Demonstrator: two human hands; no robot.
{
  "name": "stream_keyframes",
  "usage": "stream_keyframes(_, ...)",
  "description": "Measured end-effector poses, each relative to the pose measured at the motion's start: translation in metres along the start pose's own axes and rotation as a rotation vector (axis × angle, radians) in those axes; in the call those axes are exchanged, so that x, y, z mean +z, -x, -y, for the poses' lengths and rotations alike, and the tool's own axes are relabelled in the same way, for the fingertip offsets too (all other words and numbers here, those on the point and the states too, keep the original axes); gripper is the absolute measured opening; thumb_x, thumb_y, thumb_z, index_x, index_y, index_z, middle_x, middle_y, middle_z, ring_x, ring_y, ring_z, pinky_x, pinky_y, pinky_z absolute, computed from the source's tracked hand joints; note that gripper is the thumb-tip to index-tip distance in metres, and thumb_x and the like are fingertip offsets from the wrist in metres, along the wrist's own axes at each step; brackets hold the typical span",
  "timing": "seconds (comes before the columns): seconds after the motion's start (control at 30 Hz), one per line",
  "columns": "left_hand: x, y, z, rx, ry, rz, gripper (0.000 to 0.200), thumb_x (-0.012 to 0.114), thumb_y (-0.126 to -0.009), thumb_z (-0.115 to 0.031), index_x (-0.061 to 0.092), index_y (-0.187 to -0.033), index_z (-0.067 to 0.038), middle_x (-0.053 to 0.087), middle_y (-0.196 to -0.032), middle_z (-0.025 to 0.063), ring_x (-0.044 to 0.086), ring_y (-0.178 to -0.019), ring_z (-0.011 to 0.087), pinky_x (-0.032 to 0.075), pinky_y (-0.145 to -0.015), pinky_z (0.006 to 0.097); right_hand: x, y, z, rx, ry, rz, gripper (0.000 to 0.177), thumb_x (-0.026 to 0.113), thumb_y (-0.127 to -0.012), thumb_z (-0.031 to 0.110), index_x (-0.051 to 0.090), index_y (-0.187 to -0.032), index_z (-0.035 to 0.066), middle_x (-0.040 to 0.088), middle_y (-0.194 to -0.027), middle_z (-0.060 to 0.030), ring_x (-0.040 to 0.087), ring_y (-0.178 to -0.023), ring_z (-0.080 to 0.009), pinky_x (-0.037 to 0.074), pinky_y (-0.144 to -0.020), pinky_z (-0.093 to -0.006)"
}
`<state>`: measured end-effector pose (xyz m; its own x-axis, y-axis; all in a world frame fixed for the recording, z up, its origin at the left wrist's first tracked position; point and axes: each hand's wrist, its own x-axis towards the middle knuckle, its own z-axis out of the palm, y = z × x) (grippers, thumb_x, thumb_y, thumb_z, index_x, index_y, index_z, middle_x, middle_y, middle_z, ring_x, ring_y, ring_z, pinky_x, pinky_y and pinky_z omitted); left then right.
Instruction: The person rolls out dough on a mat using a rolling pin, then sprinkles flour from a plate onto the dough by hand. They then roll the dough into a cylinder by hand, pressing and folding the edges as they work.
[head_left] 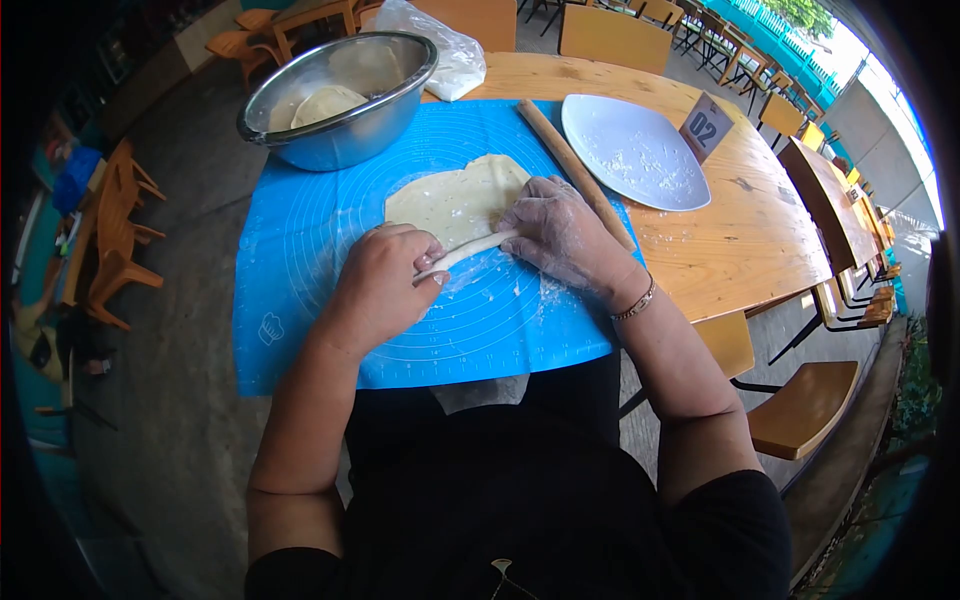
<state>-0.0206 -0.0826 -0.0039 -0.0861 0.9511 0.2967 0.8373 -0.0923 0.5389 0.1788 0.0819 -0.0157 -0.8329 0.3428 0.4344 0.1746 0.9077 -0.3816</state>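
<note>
A flat sheet of dough [455, 202] lies on the blue mat [300, 345], its near edge rolled into a thin tube. My left hand [388, 277] pinches the left end of that rolled edge between thumb and fingers. At the right end, my right hand [562, 232], which looks covered by a thin floury glove, has its fingers closed on the same roll. Loose flour is scattered on the mat around the dough. Just right of my right hand a wooden rolling pin [575, 170] lies slantwise.
A metal bowl [390, 120] holding dough stands at the mat's back left, beside a plastic bag of white powder [455, 72]. A floury white plate [635, 150] and a card marked 02 [706, 127] are on the wooden table [740, 240] at the right.
</note>
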Motion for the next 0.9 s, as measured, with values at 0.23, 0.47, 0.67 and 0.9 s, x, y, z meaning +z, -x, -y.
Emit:
stream_keyframes(0.23, -0.002, -0.002, -0.002, 0.055, -0.109, -0.036, 0.021, 0.081, -0.075, -0.007, 0.075, -0.094, -0.001, 0.071, -0.094, 0.0139, 0.064, -0.082, 0.0301, 0.049, -0.081, 0.0416, 0.005, 0.000, -0.003, -0.013, -0.006, 0.002, 0.022, 0.078, -0.077, 0.014, 0.076, -0.098, 0.008, 0.063, -0.094, -0.0128, 0.058, -0.095, -0.0331, 0.047, -0.092, -0.0432)
stream_keyframes(0.47, 0.011, -0.003, 0.000, 0.210, -0.251, -0.145, 0.019, 0.081, -0.078, -0.012, 0.075, -0.094, -0.002, 0.068, -0.089, 0.0116, 0.061, -0.091, 0.0317, 0.046, -0.085, 0.0430, 0.008, -0.004, 0.001, 0.016, 0.015, 0.022, 0.023, 0.079, -0.082, 0.017, 0.075, -0.101, 0.005, 0.063, -0.100, -0.0126, 0.058, -0.100, -0.0315, 0.046, -0.094, -0.0424)
stream_keyframes(0.67, 0.011, -0.003, -0.007, 0.179, -0.280, -0.211, 0.018, 0.080, -0.080, -0.014, 0.075, -0.094, -0.002, 0.068, -0.091, 0.0115, 0.060, -0.093, 0.0318, 0.045, -0.088, 0.0437, 0.010, -0.001, 0.008, 0.035, -0.013, -0.065, 0.019, 0.079, -0.082, 0.016, 0.074, -0.097, 0.005, 0.062, -0.100, -0.0130, 0.059, -0.102, -0.0324, 0.047, -0.095, -0.0427)
stream_keyframes(0.9, 0.015, -0.005, 0.001, 0.125, -0.301, -0.130, 0.021, 0.080, -0.081, -0.016, 0.075, -0.097, -0.003, 0.067, -0.091, 0.0099, 0.058, -0.099, 0.0305, 0.043, -0.087, 0.0431, 0.009, -0.004, 0.004, 0.046, 0.017, -0.007, 0.017, 0.079, -0.082, 0.015, 0.072, -0.096, 0.005, 0.063, -0.101, -0.0137, 0.059, -0.103, -0.0324, 0.047, -0.095, -0.0428)
